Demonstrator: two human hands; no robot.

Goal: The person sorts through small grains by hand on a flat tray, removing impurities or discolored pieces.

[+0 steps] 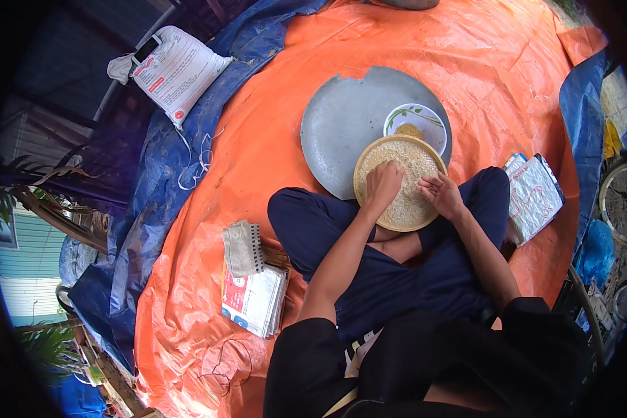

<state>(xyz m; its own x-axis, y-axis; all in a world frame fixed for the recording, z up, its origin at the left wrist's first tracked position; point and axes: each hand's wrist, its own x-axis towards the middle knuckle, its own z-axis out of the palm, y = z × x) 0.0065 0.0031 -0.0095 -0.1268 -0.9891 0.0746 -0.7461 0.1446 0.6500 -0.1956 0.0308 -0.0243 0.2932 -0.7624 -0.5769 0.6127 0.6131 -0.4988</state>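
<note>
A round woven basket [361, 161] full of pale grain [407, 202] rests over my crossed legs and the near edge of a grey round tray [334, 125]. My left hand [384, 182] is over the grain with its fingers curled together; whatever they hold is too small to name. At the right side of the basket, my right hand [442, 195] is palm up with its fingers apart. Just beyond the basket, a white bowl with green leaf patterns [432, 125] stands on the tray and holds some brown-yellow grain [409, 130].
Orange tarp [258, 153] lies under everything, with blue tarp [146, 202] along its left edge. A white sack [177, 73] is at the upper left. Folded sacks lie on the left [254, 299] and right [534, 198], with a grey cloth [242, 249] on the left pile.
</note>
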